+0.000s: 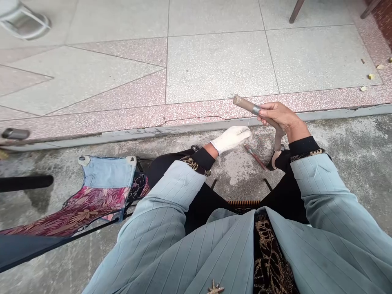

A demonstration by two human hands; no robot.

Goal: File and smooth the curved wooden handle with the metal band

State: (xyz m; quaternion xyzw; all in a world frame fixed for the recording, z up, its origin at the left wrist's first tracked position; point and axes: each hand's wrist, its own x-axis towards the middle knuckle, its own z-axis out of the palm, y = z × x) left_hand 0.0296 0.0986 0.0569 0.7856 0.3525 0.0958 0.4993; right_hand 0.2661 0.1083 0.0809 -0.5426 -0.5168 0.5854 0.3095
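My right hand (281,116), bare, is closed around a grey-brown wooden stick (243,103), which tilts up to the left. A tight band of silvery wire (256,109) circles the stick just beside my fingertips. Below the hand the stick's lower end bends down and is partly hidden. My left hand (232,139) wears a white glove, its fingers pinched together below the band. A thin pale strand of the wire runs from the band down to that glove. A reddish-brown rod (255,157) lies lower, between my feet.
A raised terrazzo step (214,69) with a grey edge crosses in front. To the left stands a folding chair (105,173) with floral cloth, near a black bar (26,183). A dark cylinder (15,133) lies on the step. Furniture legs (296,11) stand at the back right.
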